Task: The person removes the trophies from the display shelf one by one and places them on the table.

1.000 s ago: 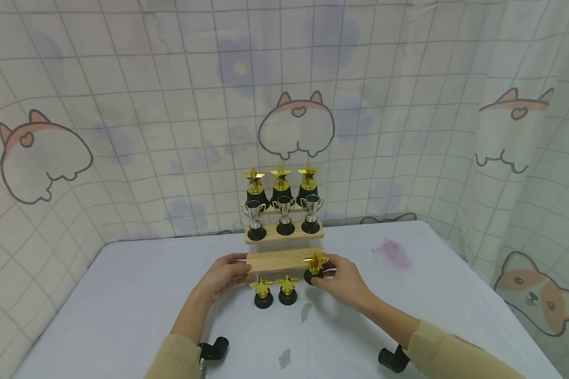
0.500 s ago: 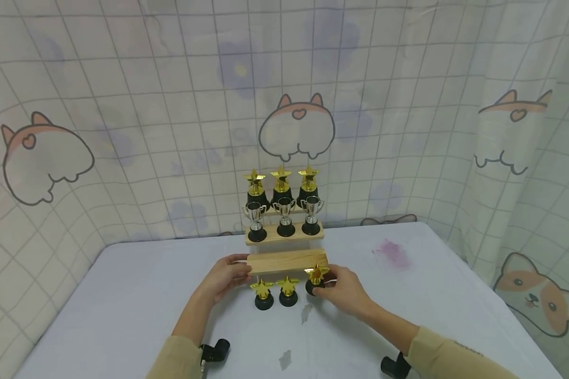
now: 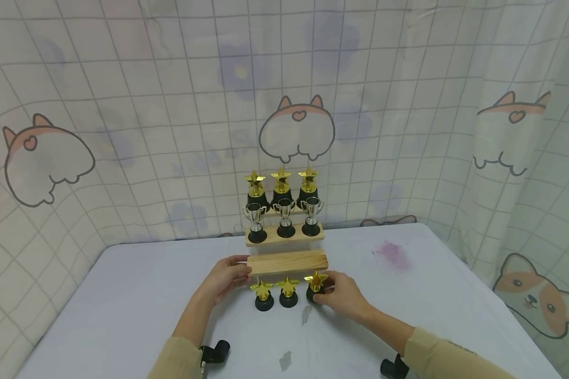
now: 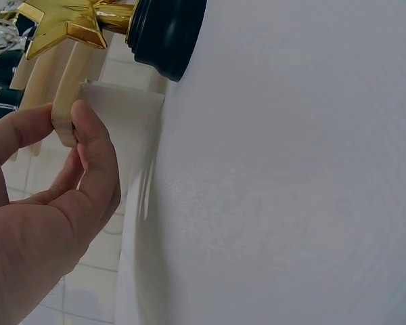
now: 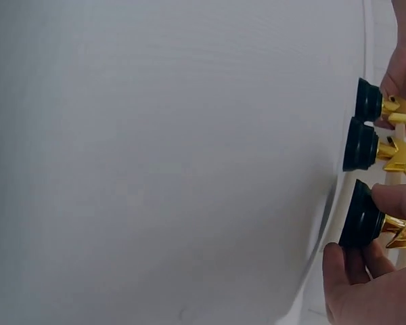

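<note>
In the head view, my left hand [image 3: 224, 280] pinches the left end of the lowest wooden shelf board [image 3: 286, 262] between thumb and fingers. My right hand [image 3: 345, 296] grips a gold star trophy [image 3: 315, 280] by its black base, just in front of the board's right end. Whether that base touches the table, I cannot tell. Two more star trophies, a left one [image 3: 263, 296] and a middle one [image 3: 288, 292], stand upright in front of the board. From the right wrist, the held trophy's black base [image 5: 362, 215] shows between thumb and fingers.
Behind the low board, a wooden tier [image 3: 284, 237] bears three silver cup trophies [image 3: 284, 216]. Three larger star trophies [image 3: 281, 192] stand on the tier above. A white cloth covers the table [image 3: 137, 295], and a patterned curtain [image 3: 170, 105] hangs behind.
My right hand has lowered the star trophy from in front of the board's right end toward the table, into line with the other two. My left hand stays on the board's end.
</note>
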A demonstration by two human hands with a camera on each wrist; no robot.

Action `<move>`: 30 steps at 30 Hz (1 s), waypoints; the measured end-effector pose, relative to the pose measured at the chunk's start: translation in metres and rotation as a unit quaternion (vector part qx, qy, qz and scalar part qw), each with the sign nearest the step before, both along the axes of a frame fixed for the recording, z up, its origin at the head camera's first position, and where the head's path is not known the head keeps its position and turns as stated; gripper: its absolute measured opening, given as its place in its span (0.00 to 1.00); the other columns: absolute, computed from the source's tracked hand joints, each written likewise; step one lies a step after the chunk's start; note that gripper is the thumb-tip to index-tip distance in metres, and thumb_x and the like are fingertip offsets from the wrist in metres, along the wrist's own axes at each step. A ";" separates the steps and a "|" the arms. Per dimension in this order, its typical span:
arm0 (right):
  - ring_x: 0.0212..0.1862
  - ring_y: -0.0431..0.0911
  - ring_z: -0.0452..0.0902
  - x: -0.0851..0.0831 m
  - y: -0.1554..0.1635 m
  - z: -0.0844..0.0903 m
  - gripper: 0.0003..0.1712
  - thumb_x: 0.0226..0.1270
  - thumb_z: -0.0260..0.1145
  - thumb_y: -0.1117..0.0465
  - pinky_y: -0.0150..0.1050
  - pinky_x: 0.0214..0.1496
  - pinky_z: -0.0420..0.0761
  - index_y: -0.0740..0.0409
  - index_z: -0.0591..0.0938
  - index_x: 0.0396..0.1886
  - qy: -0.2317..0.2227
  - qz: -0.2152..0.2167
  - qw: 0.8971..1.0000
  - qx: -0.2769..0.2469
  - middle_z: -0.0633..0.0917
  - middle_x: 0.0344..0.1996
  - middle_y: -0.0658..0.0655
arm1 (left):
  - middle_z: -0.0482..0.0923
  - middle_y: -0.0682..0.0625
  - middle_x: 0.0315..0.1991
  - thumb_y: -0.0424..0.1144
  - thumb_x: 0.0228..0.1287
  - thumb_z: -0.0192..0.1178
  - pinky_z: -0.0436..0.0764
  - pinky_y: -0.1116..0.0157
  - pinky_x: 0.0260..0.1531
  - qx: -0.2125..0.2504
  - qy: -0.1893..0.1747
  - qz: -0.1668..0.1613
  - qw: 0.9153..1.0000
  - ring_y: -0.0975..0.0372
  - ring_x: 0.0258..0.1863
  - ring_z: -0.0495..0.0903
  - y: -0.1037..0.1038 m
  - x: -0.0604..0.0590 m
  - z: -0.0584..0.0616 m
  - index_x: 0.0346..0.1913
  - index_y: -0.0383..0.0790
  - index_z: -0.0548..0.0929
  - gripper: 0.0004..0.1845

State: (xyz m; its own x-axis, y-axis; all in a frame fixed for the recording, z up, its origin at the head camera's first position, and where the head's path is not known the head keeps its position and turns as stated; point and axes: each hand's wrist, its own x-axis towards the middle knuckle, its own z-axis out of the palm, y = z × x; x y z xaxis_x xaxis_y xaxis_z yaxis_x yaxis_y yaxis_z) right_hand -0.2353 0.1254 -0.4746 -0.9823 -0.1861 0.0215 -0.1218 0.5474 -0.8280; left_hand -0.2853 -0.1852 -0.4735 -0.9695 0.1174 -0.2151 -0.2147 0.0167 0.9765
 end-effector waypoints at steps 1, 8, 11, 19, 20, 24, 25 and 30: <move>0.44 0.48 0.83 0.000 0.000 -0.001 0.28 0.55 0.80 0.67 0.46 0.50 0.87 0.69 0.82 0.55 0.000 0.000 1.000 0.003 0.86 0.40 0.55 | 0.75 0.32 0.57 0.29 0.70 0.61 0.87 0.60 0.49 0.002 0.000 0.000 1.000 0.55 0.44 0.83 0.000 0.000 0.000 0.70 0.24 0.68 0.28; 0.42 0.47 0.81 0.001 -0.001 0.001 0.25 0.54 0.80 0.68 0.47 0.49 0.86 0.68 0.83 0.52 -0.006 -0.001 1.000 0.010 0.85 0.38 0.53 | 0.74 0.32 0.58 0.30 0.69 0.61 0.86 0.59 0.50 -0.001 0.006 -0.002 1.000 0.53 0.47 0.82 0.001 0.000 -0.001 0.70 0.23 0.68 0.29; 0.40 0.46 0.79 0.000 -0.001 0.000 0.24 0.54 0.80 0.68 0.45 0.46 0.85 0.67 0.84 0.51 -0.008 0.000 1.000 0.016 0.84 0.36 0.52 | 0.74 0.31 0.58 0.30 0.69 0.61 0.86 0.59 0.50 -0.001 0.007 -0.001 1.000 0.52 0.48 0.81 0.001 0.001 -0.001 0.69 0.23 0.68 0.29; 0.39 0.45 0.79 -0.004 -0.003 -0.007 0.25 0.54 0.80 0.67 0.44 0.44 0.85 0.67 0.84 0.53 0.018 0.016 0.999 0.037 0.84 0.35 0.52 | 0.73 0.31 0.59 0.28 0.69 0.61 0.87 0.59 0.49 0.000 0.005 0.003 1.000 0.52 0.48 0.81 0.000 0.000 -0.003 0.70 0.23 0.68 0.29; 0.39 0.45 0.79 -0.005 -0.003 -0.008 0.25 0.54 0.80 0.67 0.44 0.45 0.85 0.67 0.84 0.53 0.020 0.018 0.999 0.037 0.84 0.35 0.52 | 0.73 0.31 0.59 0.28 0.69 0.61 0.87 0.59 0.49 0.000 0.005 0.003 1.000 0.52 0.48 0.81 0.000 0.000 -0.003 0.70 0.23 0.68 0.29; 0.39 0.45 0.79 -0.005 -0.004 -0.008 0.25 0.54 0.80 0.68 0.45 0.46 0.86 0.67 0.84 0.53 0.026 0.022 0.999 0.038 0.85 0.36 0.52 | 0.73 0.31 0.59 0.29 0.69 0.61 0.87 0.59 0.50 -0.002 0.006 0.002 1.000 0.52 0.48 0.81 0.000 0.000 -0.003 0.70 0.23 0.68 0.29; 0.40 0.45 0.79 -0.004 -0.004 -0.009 0.26 0.54 0.80 0.68 0.45 0.46 0.85 0.66 0.84 0.54 0.024 0.022 0.999 0.037 0.85 0.36 0.52 | 0.73 0.31 0.59 0.29 0.69 0.62 0.86 0.59 0.50 -0.002 0.006 0.001 1.000 0.52 0.48 0.81 0.000 0.001 -0.003 0.70 0.24 0.68 0.29; 0.40 0.45 0.79 -0.004 -0.004 -0.009 0.27 0.55 0.80 0.67 0.45 0.47 0.86 0.66 0.83 0.55 0.024 0.022 0.999 0.041 0.85 0.37 0.53 | 0.73 0.31 0.59 0.29 0.69 0.62 0.86 0.58 0.51 -0.005 0.007 -0.001 1.000 0.52 0.49 0.81 0.000 0.001 -0.002 0.70 0.24 0.68 0.29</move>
